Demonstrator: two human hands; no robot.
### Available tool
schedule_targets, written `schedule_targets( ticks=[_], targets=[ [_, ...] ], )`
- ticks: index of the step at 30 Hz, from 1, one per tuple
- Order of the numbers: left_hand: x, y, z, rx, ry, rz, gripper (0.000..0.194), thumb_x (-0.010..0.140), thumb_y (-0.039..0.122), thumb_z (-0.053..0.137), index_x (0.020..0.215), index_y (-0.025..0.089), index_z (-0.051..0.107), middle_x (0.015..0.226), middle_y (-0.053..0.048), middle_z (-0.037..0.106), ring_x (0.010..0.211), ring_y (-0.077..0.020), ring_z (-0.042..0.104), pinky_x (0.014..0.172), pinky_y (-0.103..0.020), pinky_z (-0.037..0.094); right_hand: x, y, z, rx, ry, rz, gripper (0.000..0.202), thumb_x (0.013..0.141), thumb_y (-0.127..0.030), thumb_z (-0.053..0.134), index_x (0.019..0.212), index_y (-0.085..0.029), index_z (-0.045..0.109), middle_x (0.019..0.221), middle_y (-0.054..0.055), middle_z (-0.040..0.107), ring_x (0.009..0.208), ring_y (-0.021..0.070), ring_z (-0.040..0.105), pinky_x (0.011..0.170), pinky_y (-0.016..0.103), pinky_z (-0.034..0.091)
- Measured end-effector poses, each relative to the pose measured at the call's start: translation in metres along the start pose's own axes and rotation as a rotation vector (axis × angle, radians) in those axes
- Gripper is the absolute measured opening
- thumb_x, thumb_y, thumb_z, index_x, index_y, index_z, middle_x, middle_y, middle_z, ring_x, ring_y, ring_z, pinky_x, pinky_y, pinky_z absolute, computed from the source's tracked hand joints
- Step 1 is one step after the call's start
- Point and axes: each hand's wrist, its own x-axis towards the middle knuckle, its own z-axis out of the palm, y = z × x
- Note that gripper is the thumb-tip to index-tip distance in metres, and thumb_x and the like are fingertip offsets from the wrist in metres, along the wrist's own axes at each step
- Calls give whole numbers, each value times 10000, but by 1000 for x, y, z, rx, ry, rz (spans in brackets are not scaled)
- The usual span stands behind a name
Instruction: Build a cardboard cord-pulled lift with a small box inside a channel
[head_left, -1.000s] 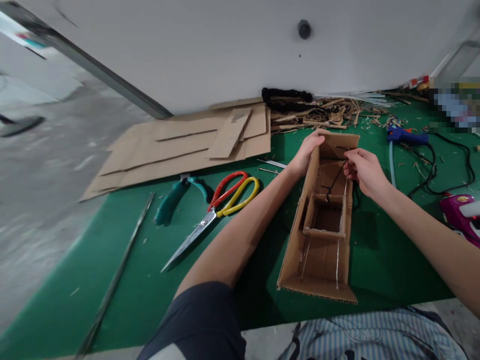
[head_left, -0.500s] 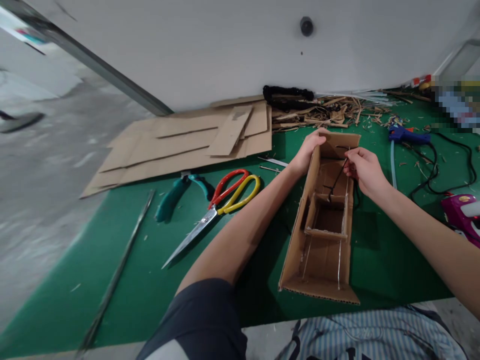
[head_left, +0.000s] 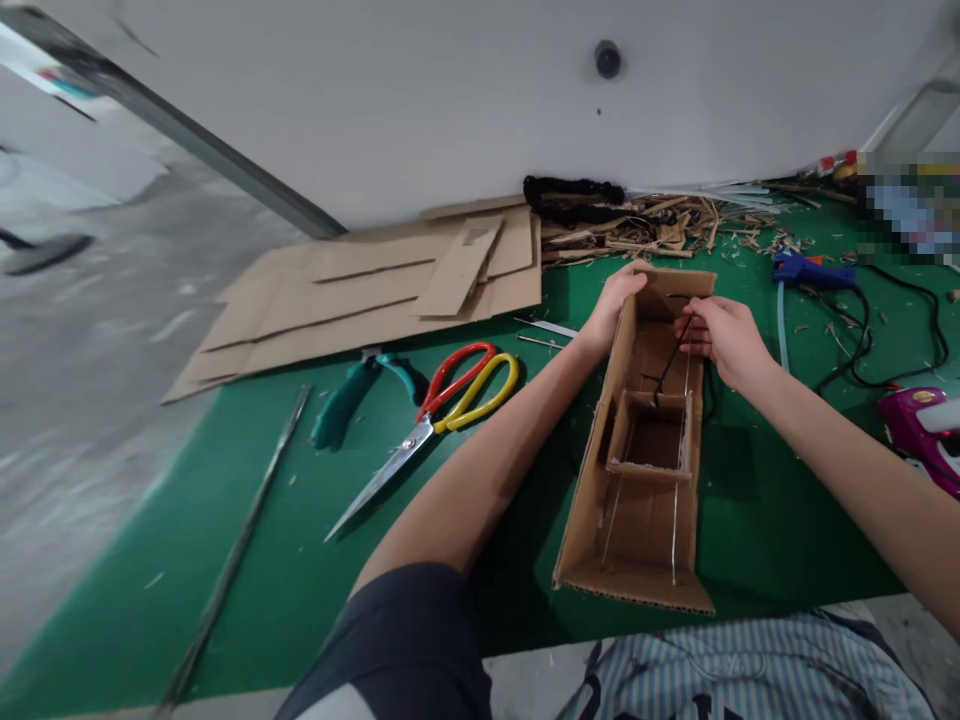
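A long open cardboard box (head_left: 646, 530) lies on the green table in front of me, its near end toward my body. My left hand (head_left: 619, 305) is closed on the far left corner of this box, thumb at the rim. Inside, a smaller square cardboard frame (head_left: 649, 472) sits on thin pale rods running lengthwise. A black cord (head_left: 670, 358) rises from the frame's far edge to my right hand (head_left: 720, 335), whose thumb and index finger pinch it over the far right side. The other right fingers are partly curled.
Red-and-yellow-handled scissors (head_left: 420, 430) and green-handled pliers (head_left: 349, 400) lie to the left, near a bundle of thin rods (head_left: 247, 520). Flat cardboard sheets (head_left: 300, 305) and scraps (head_left: 660, 225) are behind. On the right are a blue glue gun (head_left: 814, 270) and a magenta device (head_left: 919, 425).
My right hand has shifted slightly left with the cord, and its lower fingers have spread a little over the box. My left hand keeps its hold on the box.
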Motion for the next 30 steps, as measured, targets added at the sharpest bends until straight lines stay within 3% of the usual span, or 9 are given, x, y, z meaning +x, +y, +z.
schedule_targets(
  ticks=[8,16,30],
  targets=[
    [-1,0,1,20,-6,37,401,739,568,655,836,184,592,803,-22,605,762,-176,586,730,-302,462,4,7,3,-86,59,-68,213,887,-199,525,678,-180,560,518,-52,486,455,76,480,449,201,504],
    [-1,-2,3,-60,-2,20,387,701,539,679,823,190,566,749,-3,589,699,-163,575,669,-283,453,5,11,10,-92,84,-149,254,913,-231,515,662,-192,534,495,-71,455,435,71,439,442,189,460],
    [-2,0,5,-50,17,34,362,667,516,672,785,186,581,712,4,574,669,-154,535,634,-273,419,5,12,11,-105,97,-157,264,929,-226,504,667,-198,516,482,-79,437,427,70,435,444,190,447]
  ],
)
